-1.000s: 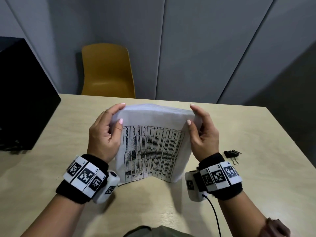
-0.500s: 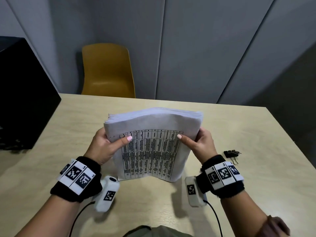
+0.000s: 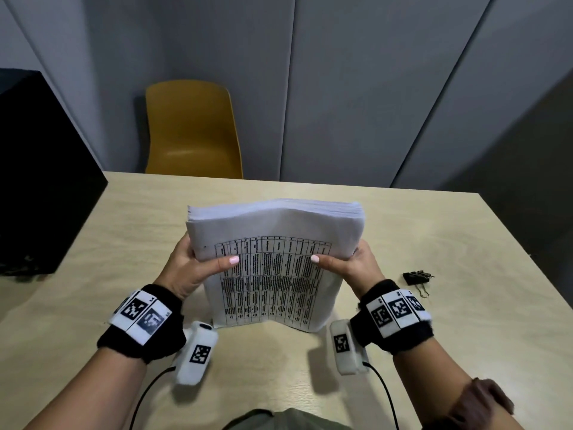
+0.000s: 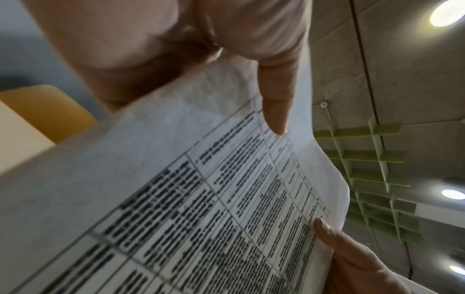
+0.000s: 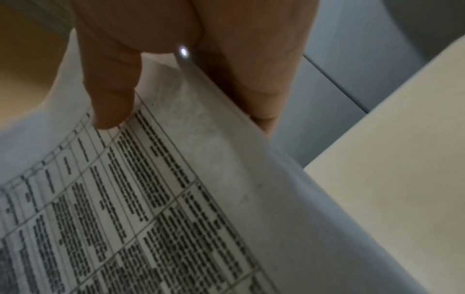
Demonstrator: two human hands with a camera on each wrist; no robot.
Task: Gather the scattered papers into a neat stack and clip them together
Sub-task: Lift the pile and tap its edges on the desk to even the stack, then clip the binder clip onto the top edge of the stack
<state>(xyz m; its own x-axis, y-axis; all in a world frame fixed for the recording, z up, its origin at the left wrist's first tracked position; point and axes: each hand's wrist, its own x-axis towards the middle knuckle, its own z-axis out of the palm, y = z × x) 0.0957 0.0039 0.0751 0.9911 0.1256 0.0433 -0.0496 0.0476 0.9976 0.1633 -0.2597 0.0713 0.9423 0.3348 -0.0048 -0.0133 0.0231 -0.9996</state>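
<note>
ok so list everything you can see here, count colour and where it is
paper stack: one thick stack, white with a black printed table on the front sheet, stood on its lower edge at the middle of the table, held on both sides
binder clips: a small cluster, exact count unclear, black with metal wire handles, on the table to the right of the stack
table: one, light wood
chair: one, mustard yellow, behind the table's far edge
black box: one, at the table's left end
wall panels: grey, behind the table
wrist cameras: two, white with black markers, one under each wrist
wristbands: two, black with white marker tags
left hand: grips the stack's left side
right hand: grips the stack's right side
</note>
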